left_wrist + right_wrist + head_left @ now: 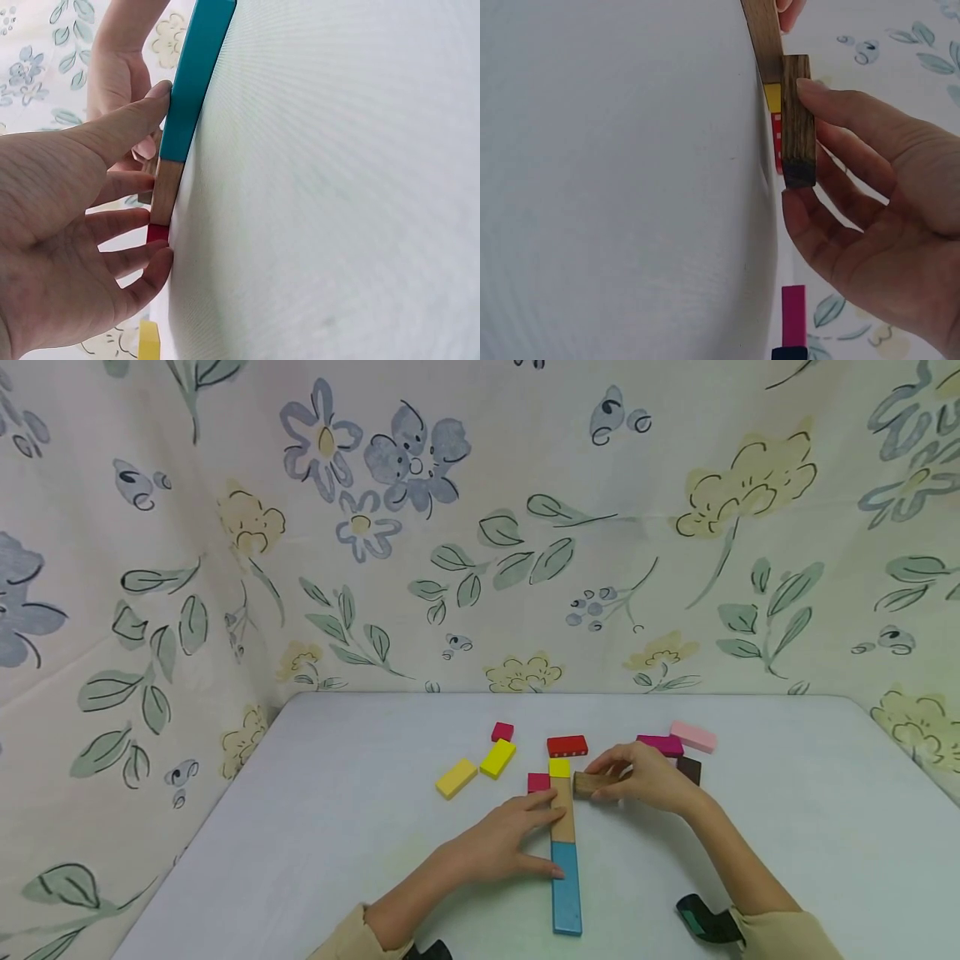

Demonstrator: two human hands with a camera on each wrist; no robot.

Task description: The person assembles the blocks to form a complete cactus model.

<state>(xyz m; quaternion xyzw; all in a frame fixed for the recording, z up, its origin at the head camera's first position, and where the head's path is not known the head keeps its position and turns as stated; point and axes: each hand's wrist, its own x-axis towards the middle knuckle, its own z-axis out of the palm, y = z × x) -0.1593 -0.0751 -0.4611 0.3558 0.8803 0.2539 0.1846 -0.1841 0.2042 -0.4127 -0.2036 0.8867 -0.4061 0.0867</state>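
A line of wooden blocks lies on the table: a long blue block (566, 893), a tan block (562, 823) and a small yellow block (558, 767). Against its left side sits a small crimson block (537, 782). My left hand (495, 842) rests along this line with spread fingers, the thumb on the blue block and fingertips at the tan and crimson ones. My right hand (651, 778) pinches a dark brown wooden block (799, 124) between thumb and fingers, just right of the line's far end. A red block with white dots (567, 746) lies beyond the yellow one.
Two yellow blocks (497, 759) and a small crimson cube (502, 732) lie to the left. Behind my right hand are a magenta block (660, 745), a pink block (693, 737) and a dark block (689, 769). Floral cloth (480, 468) hangs behind the white table (315, 827).
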